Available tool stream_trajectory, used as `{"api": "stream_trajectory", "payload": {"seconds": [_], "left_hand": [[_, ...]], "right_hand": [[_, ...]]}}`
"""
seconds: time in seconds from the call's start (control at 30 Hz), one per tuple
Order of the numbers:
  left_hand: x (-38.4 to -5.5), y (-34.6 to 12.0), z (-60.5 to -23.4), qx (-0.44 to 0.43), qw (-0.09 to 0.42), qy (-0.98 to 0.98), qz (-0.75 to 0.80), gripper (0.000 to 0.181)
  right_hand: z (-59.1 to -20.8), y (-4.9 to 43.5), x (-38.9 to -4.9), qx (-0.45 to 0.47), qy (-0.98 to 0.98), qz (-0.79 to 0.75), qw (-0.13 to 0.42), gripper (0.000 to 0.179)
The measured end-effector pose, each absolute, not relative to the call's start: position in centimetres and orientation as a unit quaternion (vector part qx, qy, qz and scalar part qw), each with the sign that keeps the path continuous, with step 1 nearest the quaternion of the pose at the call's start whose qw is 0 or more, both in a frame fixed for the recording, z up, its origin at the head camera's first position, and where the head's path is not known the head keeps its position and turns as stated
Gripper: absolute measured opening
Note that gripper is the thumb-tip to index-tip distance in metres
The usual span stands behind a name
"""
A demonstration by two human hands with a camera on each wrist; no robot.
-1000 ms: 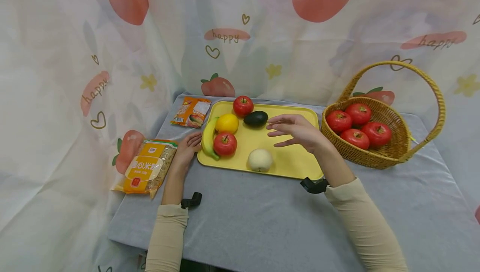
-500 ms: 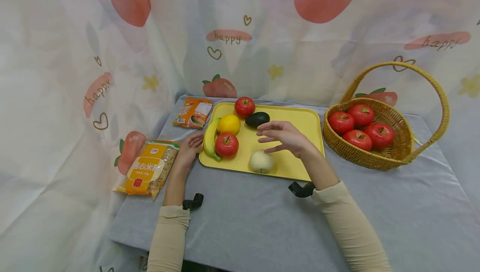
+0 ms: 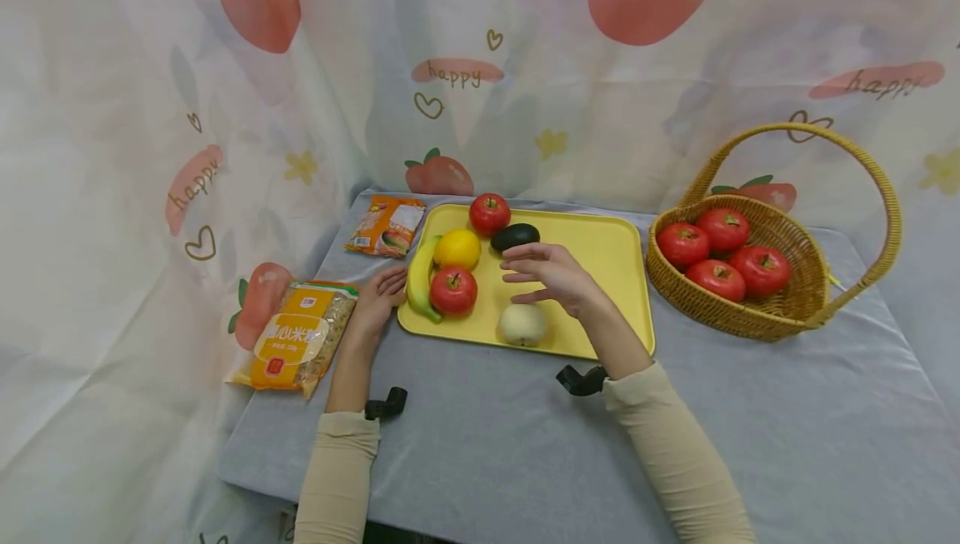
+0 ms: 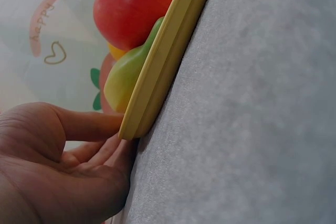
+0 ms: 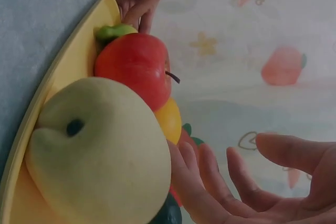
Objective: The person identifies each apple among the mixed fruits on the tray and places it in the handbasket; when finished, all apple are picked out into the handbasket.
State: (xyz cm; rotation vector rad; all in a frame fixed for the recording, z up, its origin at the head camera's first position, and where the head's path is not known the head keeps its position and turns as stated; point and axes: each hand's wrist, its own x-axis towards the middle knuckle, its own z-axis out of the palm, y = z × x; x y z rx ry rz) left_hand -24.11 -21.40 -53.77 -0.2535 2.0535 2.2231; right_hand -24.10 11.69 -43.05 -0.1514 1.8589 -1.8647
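Note:
My left hand (image 3: 377,301) lies at the left edge of a yellow tray (image 3: 588,232), its fairly straight fingers and thumb touching the rim. Over the tray is my right hand (image 3: 551,277), fingers spread and nothing in them. Just below it sits a pale, pear-like fruit (image 3: 522,325), seen large in the right wrist view with a dark spot. A banana (image 3: 422,281), a yellow lemon-like fruit (image 3: 457,249) and a red apple (image 3: 453,291) crowd the tray's left end. Behind them are a second apple (image 3: 489,214) and a dark avocado (image 3: 515,237).
A wicker basket (image 3: 750,323) with a tall handle stands on the right and holds several red apples (image 3: 759,270). An orange snack packet (image 3: 386,226) lies at the back left. Nearer is a grain bag (image 3: 303,336). A printed curtain (image 3: 637,127) hangs behind the grey tablecloth (image 3: 480,427).
My right hand has moved left over the tray, from beside the avocado to above the pale fruit. The left hand has stayed at the tray's edge.

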Motion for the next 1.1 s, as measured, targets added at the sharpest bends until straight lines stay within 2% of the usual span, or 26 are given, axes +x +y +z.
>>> {"api": "stream_trajectory", "payload": {"seconds": [0.63,0.83,1.1], "left_hand": [[-24.1,-21.3,-53.8,-0.088,0.051,0.672,0.734,0.057],[-24.1,-21.3,-53.7,-0.090,0.047,0.673,0.733,0.058],[-24.1,-21.3,-53.9,-0.083,0.050,0.673,0.733,0.058]], "right_hand": [[-44.2,8.3,-23.9,-0.044,0.667,-0.702,0.246,0.042],[-44.4,7.4,-24.0,-0.031,0.686,-0.690,0.228,0.047],[-45.2,6.4,-24.3,-0.013,0.722,-0.665,0.192,0.045]]}}
